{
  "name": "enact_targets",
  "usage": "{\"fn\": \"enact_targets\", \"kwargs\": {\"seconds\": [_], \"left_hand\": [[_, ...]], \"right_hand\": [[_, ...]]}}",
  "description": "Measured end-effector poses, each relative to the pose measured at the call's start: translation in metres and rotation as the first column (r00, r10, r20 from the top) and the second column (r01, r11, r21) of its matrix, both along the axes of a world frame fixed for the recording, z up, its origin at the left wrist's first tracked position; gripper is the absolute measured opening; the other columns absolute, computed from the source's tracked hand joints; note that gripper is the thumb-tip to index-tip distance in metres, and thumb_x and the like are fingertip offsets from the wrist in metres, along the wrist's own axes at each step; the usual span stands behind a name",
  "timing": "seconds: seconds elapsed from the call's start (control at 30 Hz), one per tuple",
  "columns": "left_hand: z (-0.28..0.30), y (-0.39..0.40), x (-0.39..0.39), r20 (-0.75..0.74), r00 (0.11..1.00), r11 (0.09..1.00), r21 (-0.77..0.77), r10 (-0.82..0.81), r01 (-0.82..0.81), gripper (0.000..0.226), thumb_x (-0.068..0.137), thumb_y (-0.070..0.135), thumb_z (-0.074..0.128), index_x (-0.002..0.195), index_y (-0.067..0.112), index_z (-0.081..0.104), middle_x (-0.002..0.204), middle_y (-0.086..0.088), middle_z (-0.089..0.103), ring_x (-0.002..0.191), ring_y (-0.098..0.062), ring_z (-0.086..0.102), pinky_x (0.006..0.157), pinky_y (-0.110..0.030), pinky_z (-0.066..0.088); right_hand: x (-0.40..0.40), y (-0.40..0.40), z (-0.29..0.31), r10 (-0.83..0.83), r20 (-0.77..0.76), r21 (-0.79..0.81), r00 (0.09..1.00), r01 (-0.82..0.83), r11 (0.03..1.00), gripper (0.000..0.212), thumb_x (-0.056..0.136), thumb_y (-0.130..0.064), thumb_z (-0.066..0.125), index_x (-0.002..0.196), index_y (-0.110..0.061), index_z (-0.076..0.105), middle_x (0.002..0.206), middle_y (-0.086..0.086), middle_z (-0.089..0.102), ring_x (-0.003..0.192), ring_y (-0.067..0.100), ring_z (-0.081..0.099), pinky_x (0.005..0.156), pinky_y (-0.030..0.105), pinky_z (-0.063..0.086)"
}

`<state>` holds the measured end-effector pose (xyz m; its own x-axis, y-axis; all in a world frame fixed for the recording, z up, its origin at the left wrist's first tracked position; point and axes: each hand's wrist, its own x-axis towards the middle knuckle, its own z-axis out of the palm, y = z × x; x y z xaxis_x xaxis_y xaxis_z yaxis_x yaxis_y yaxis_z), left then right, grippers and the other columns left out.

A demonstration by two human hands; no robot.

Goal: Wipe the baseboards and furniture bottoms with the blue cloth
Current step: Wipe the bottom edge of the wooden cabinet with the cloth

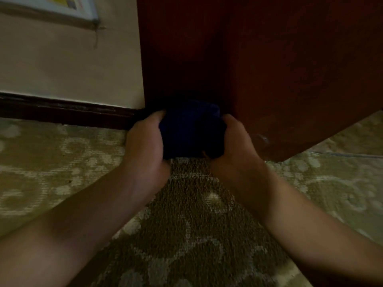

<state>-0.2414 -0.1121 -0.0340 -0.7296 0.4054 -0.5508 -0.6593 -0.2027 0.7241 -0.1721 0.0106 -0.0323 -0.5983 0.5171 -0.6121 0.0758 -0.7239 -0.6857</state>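
A dark blue cloth (191, 131) is bunched against the bottom of a reddish-brown wooden furniture panel (269, 69), just above the carpet. My left hand (145, 141) grips the cloth's left side, fingers curled round it. My right hand (236, 139) grips its right side. A dark baseboard (62, 112) runs along the cream wall to the left and meets the furniture right beside my left hand. The cloth's far side is lost in shadow.
Patterned beige and brown carpet (192, 224) covers the floor. A framed picture or board (62, 9) hangs on the wall at upper left, with a thin cord dangling from its corner. The furniture's bottom corner (267, 158) juts out to the right of my hands.
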Motion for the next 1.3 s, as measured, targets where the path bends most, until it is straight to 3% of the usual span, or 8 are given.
{"fn": "enact_targets", "kwargs": {"seconds": [0.27, 0.43, 0.63, 0.77, 0.93, 1.03, 1.13, 1.3], "left_hand": [[-0.026, -0.001, 0.01, 0.281, 0.956, 0.981, -0.143, -0.086, 0.131, 0.027, 0.091, 0.03, 0.063, 0.111, 0.012, 0.062, 0.105, -0.014, 0.068, 0.088, -0.031, 0.067, 0.065, -0.041, 0.056], [-0.03, 0.004, 0.017, 0.227, 0.953, 0.962, -0.14, -0.198, 0.234, 0.034, 0.088, 0.017, 0.067, 0.12, 0.011, 0.059, 0.113, -0.012, 0.066, 0.101, -0.029, 0.064, 0.072, -0.037, 0.054], [-0.027, 0.047, 0.052, 0.217, 0.936, 0.901, -0.281, -0.277, 0.332, 0.047, 0.088, 0.009, 0.064, 0.132, 0.014, 0.05, 0.12, -0.01, 0.059, 0.107, -0.03, 0.058, 0.09, -0.044, 0.053], [-0.013, 0.07, 0.067, 0.267, 0.962, 0.964, -0.24, -0.05, 0.116, 0.052, 0.089, 0.025, 0.064, 0.137, 0.016, 0.046, 0.123, -0.006, 0.057, 0.107, -0.027, 0.057, 0.094, -0.039, 0.05], [0.003, 0.089, 0.077, 0.085, 0.988, 0.988, -0.078, -0.125, 0.132, 0.048, 0.09, 0.029, 0.063, 0.136, 0.024, 0.05, 0.12, -0.001, 0.064, 0.1, -0.017, 0.063, 0.075, -0.027, 0.055], [-0.019, 0.09, 0.076, 0.08, 0.983, 0.97, -0.166, -0.167, 0.178, 0.055, 0.089, 0.022, 0.064, 0.14, 0.026, 0.045, 0.127, -0.002, 0.058, 0.109, -0.023, 0.059, 0.087, -0.038, 0.054], [-0.049, 0.076, 0.069, 0.22, 0.961, 0.941, -0.256, -0.168, 0.223, 0.055, 0.087, 0.019, 0.067, 0.138, 0.022, 0.048, 0.13, -0.006, 0.057, 0.113, -0.029, 0.058, 0.093, -0.044, 0.052], [-0.058, 0.084, 0.063, 0.293, 0.933, 0.953, -0.15, -0.211, 0.262, 0.041, 0.089, 0.019, 0.064, 0.129, 0.014, 0.056, 0.121, -0.01, 0.065, 0.1, -0.026, 0.064, 0.065, -0.035, 0.054]], "right_hand": [[0.006, -0.013, -0.048, -0.021, 0.275, 0.017, 0.961, 0.017, 1.0, 0.043, 0.1, -0.014, 0.042, 0.143, -0.009, 0.038, 0.121, 0.015, 0.057, 0.098, 0.032, 0.062, 0.067, 0.035, 0.051], [0.023, 0.001, -0.06, -0.099, 0.308, 0.09, 0.946, 0.075, 0.993, 0.041, 0.097, -0.02, 0.049, 0.136, -0.009, 0.045, 0.128, 0.016, 0.056, 0.108, 0.034, 0.06, 0.069, 0.037, 0.054], [0.073, 0.089, -0.142, -0.202, 0.336, 0.143, 0.92, 0.162, 0.976, 0.08, 0.065, -0.02, 0.063, 0.141, -0.014, 0.039, 0.13, 0.02, 0.057, 0.095, 0.035, 0.066, 0.051, 0.034, 0.055], [0.06, 0.051, -0.055, -0.359, 0.2, 0.211, 0.912, 0.318, 0.924, 0.04, 0.082, -0.016, 0.055, 0.12, -0.005, 0.049, 0.117, 0.019, 0.059, 0.09, 0.031, 0.063, 0.058, 0.037, 0.057], [0.061, 0.06, 0.007, -0.472, -0.047, 0.372, 0.88, 0.454, 0.809, 0.013, 0.087, -0.016, 0.052, 0.079, -0.01, 0.06, 0.083, 0.012, 0.062, 0.082, 0.03, 0.063, 0.07, 0.039, 0.053], [0.065, 0.07, -0.031, -0.404, 0.049, 0.289, 0.914, 0.374, 0.881, 0.022, 0.092, -0.025, 0.048, 0.096, -0.009, 0.062, 0.102, 0.014, 0.066, 0.099, 0.034, 0.066, 0.084, 0.046, 0.057], [0.069, 0.071, -0.076, -0.245, 0.292, 0.169, 0.925, 0.202, 0.965, 0.026, 0.099, -0.022, 0.039, 0.117, -0.013, 0.055, 0.107, 0.012, 0.064, 0.088, 0.027, 0.064, 0.062, 0.029, 0.057], [0.069, 0.077, -0.077, -0.302, 0.299, 0.256, 0.905, 0.228, 0.939, 0.023, 0.094, -0.008, 0.041, 0.11, -0.007, 0.057, 0.106, 0.016, 0.061, 0.076, 0.027, 0.062, 0.047, 0.025, 0.051]]}}
